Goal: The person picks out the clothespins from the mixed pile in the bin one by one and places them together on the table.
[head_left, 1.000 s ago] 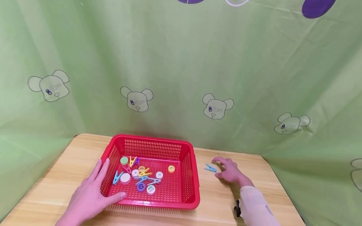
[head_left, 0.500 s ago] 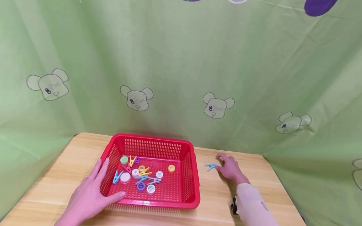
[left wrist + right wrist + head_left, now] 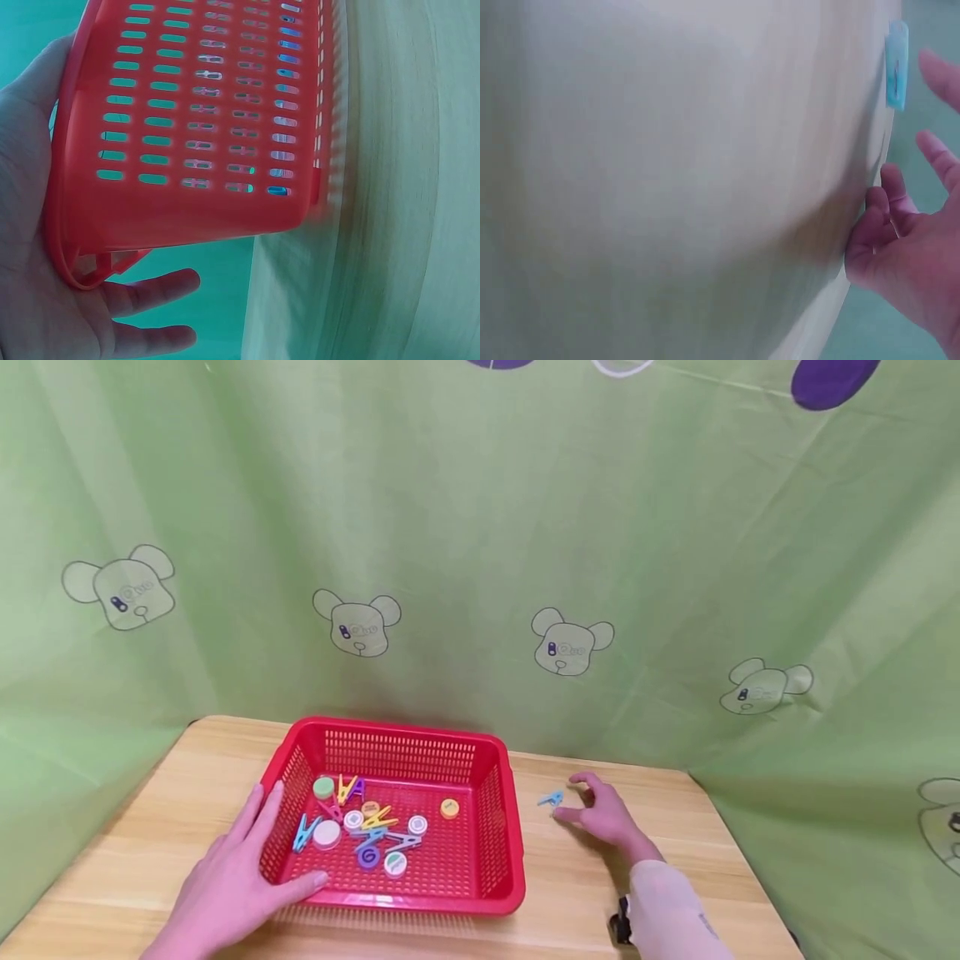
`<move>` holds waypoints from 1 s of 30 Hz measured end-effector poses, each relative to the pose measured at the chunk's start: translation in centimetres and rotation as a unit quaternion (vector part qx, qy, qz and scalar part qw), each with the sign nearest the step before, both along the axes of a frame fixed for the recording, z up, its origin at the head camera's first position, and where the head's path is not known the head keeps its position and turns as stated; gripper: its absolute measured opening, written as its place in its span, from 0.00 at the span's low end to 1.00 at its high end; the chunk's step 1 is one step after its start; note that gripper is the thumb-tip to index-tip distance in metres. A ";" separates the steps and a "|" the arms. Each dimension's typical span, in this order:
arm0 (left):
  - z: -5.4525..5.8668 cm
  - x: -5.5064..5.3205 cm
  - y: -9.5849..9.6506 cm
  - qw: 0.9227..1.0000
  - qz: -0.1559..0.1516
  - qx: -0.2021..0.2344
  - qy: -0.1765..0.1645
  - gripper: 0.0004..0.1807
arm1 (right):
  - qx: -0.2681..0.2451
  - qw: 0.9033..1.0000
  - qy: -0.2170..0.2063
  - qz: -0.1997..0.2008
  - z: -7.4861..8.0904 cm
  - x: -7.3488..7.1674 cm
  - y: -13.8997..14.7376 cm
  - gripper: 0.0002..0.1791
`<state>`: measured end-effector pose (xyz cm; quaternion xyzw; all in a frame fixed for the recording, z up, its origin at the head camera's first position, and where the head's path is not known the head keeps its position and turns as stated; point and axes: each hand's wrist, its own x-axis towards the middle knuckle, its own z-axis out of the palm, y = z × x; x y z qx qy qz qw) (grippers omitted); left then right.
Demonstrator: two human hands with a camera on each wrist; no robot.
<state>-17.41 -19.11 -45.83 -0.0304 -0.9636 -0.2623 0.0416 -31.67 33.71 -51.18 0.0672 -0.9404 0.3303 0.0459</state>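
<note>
A light-blue clothespin (image 3: 553, 798) lies on the wooden table, right of a red plastic basket (image 3: 397, 902). My right hand (image 3: 603, 814) is beside it, thumb and index finger spread on either side; in the right wrist view, a gap shows between the clothespin (image 3: 897, 66) and the fingertips. The other right fingers are bent near the table. My left hand (image 3: 228, 881) rests at the basket's left front corner, thumb along the front rim and fingers straight along the left side. In the left wrist view, two fingers extend past the basket wall (image 3: 187, 217).
Inside the basket are several clothespins, including a yellow one (image 3: 380, 817) and a grey one (image 3: 405, 842), and several round caps, including a green one (image 3: 323, 787) and an orange one (image 3: 449, 808). A green curtain (image 3: 450, 527) hangs behind and beside the table (image 3: 570, 902).
The blue clothespin has turned on the table beside my right thumb. My right hand has shifted slightly around it. The left hand and basket have stayed put; the head view has swung slightly.
</note>
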 end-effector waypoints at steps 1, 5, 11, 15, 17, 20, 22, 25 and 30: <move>0.0 0.0 0.0 1.000 0.000 0.001 0.000 0.74 | 0.006 1.000 -0.002 -0.004 0.0 0.1 -0.3 0.39; -0.2 0.2 0.0 1.000 0.000 0.001 0.006 0.74 | 0.053 0.997 -0.022 -0.041 -0.5 0.1 -1.4 0.42; -0.3 0.3 0.0 1.000 0.003 0.002 0.002 0.73 | 0.079 0.993 -0.046 -0.070 -0.9 -0.1 -1.9 0.39; -0.2 0.2 0.0 1.000 0.003 0.002 0.002 0.74 | 0.070 0.993 -0.048 -0.076 -0.3 0.1 -2.1 0.37; -0.1 0.1 0.0 1.000 0.003 0.001 -0.002 0.74 | 0.067 0.994 -0.049 -0.075 -0.3 0.0 -2.1 0.35; 0.0 0.0 0.0 1.000 0.003 0.001 -0.007 0.74 | 0.063 0.994 -0.052 -0.065 -0.4 -0.2 -1.9 0.34; 0.0 0.0 0.0 1.000 0.003 0.000 -0.005 0.74 | 0.064 0.995 -0.055 -0.055 -0.3 -0.4 -1.8 0.33; -0.1 0.0 0.0 1.000 0.003 -0.001 -0.003 0.74 | 0.068 0.995 -0.061 -0.035 -0.3 -0.7 -1.7 0.32; -0.2 -0.1 0.0 1.000 0.003 -0.001 -0.001 0.74 | 0.075 0.995 -0.067 0.003 0.1 -0.9 -1.6 0.30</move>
